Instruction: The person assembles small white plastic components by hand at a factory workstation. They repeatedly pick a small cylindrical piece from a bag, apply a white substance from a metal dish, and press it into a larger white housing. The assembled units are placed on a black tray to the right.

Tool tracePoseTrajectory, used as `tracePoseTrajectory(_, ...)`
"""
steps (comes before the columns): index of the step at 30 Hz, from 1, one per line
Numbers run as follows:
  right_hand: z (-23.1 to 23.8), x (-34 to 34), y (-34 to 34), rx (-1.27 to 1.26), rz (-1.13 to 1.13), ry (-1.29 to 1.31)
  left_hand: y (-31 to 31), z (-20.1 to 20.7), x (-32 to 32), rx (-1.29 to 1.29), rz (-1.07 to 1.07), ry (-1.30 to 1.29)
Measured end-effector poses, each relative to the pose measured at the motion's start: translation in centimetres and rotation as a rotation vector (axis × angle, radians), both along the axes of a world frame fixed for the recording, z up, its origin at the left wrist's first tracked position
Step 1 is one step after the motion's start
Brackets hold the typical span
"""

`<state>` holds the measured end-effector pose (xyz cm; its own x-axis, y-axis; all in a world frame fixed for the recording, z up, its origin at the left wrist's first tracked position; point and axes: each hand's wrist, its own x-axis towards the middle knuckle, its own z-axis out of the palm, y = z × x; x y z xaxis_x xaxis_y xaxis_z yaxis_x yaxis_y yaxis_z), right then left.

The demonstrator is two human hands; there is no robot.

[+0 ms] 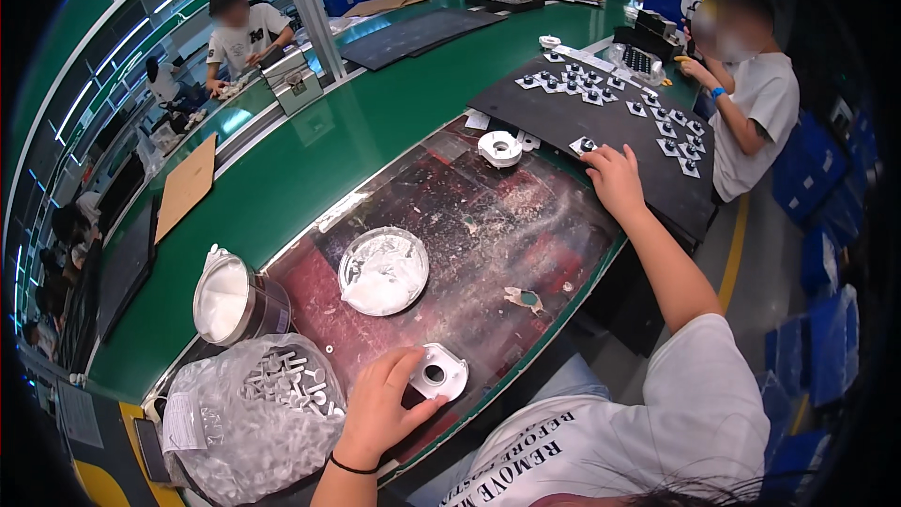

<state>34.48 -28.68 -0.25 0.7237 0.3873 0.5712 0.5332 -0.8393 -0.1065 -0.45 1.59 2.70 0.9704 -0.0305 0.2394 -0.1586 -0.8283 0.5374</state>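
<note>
My left hand (383, 402) grips a white plastic housing (453, 377) by its left side, thumb and fingers around the edge. This part is round with flat tabs and a dark hole in its middle; it is low over the near edge of the worn board. My right hand (616, 180) is stretched out to the right, fingers apart, over the near edge of a black sheet. Its fingertips are at a small white square piece with a black round centre (587, 145). Whether they touch it is hard to tell.
Several similar square pieces (572, 83) lie in rows on the black sheet (526, 111). Another white housing (499, 148) sits at the far side of the worn board (469, 225). Nearby are a white-smeared dish (383, 270), a tub of white paste (223, 300) and a bag of white plastic parts (253, 422). A co-worker (751, 84) is at right.
</note>
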Motion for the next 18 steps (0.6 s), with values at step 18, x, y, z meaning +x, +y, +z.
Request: tracePoseTrajectory(18,0.6,-0.7,0.9,0.037,0.070,-0.402,0.1,-0.1,0.2,-0.016,-0.029,-0.003)
